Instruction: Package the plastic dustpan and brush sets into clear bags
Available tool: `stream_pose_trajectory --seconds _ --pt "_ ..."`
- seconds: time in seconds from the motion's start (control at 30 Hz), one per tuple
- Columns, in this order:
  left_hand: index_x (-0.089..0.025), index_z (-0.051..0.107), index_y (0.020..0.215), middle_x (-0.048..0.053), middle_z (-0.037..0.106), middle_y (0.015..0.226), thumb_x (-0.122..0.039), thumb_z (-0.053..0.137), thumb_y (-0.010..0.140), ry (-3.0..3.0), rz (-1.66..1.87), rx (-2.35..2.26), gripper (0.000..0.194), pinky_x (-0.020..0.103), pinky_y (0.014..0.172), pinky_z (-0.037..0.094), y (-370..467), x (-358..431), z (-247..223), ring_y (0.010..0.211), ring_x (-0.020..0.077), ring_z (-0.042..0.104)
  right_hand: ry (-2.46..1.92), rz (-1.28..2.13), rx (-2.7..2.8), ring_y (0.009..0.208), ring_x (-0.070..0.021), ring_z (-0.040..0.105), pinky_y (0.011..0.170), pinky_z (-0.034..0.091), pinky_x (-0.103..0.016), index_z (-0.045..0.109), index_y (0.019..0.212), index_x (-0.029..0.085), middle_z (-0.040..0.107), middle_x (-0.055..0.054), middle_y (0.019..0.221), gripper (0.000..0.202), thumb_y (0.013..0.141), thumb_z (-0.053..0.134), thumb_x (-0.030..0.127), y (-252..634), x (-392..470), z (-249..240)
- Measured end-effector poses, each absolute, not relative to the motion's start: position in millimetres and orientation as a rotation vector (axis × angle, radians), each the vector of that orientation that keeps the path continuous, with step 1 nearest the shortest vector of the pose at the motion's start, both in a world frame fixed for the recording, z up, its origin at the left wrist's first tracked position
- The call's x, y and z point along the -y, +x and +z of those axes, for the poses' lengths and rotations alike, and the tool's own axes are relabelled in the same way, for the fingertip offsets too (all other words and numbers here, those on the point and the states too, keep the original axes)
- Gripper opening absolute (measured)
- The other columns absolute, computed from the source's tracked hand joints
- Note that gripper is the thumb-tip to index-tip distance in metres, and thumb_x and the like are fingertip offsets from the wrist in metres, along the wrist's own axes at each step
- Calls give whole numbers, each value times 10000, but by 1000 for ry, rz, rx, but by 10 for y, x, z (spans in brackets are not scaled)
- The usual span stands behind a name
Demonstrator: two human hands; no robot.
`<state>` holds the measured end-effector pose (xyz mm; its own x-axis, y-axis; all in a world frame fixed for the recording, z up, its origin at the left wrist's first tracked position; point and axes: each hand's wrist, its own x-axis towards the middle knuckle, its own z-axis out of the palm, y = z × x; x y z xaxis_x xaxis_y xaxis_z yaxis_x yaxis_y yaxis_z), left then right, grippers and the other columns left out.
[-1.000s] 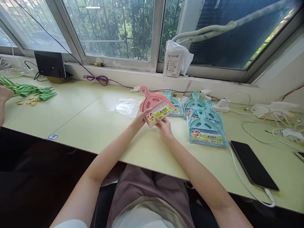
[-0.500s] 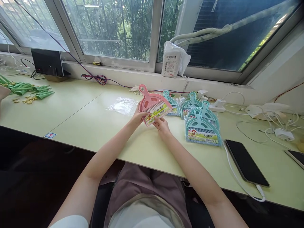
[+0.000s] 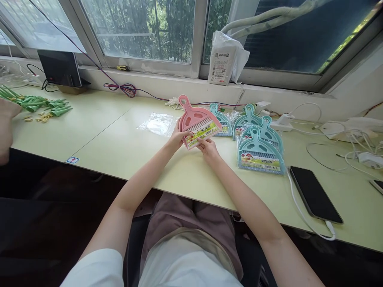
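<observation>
A pink dustpan and brush set [image 3: 196,116], with a printed yellow-green label across its bristles, is held up over the table, its handle pointing away from me. My left hand [image 3: 178,135] grips its left side, thumb over the label. At its lower edge, my right hand [image 3: 208,148] pinches the label corner with closed fingers. Flat clear plastic bags [image 3: 158,123] lie just left of my left hand. To the right stand several turquoise dustpan and brush sets [image 3: 261,153] in clear wrapping, overlapping one another.
A black phone [image 3: 316,194] on a white cable lies at the right, near tangled white cords and a power strip [image 3: 279,126]. Far left are green rolled pieces [image 3: 56,107], another person's arm [image 3: 7,127] and a tablet [image 3: 59,68]. A bundled cable [image 3: 127,89] runs along the back.
The view has shifted slightly, so the table sits higher in the picture. Both hands keep their hold on the pink set. The other person's arm at far left shows more.
</observation>
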<state>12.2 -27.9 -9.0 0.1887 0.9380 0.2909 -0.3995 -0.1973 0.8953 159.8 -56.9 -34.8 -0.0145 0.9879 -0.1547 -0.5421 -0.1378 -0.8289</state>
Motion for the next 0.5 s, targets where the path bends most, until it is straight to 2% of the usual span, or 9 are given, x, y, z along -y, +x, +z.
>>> stream_pose_trajectory --seconds 0.5 --pt "-245 419 1346 92 560 1355 -132 741 537 1186 1365 -651 879 545 1091 396 176 274 -68 1321 338 469 -882 1497 690 906 -174 729 913 598 -339 640 869 174 753 -23 944 209 720 741 67 1609 554 -326"
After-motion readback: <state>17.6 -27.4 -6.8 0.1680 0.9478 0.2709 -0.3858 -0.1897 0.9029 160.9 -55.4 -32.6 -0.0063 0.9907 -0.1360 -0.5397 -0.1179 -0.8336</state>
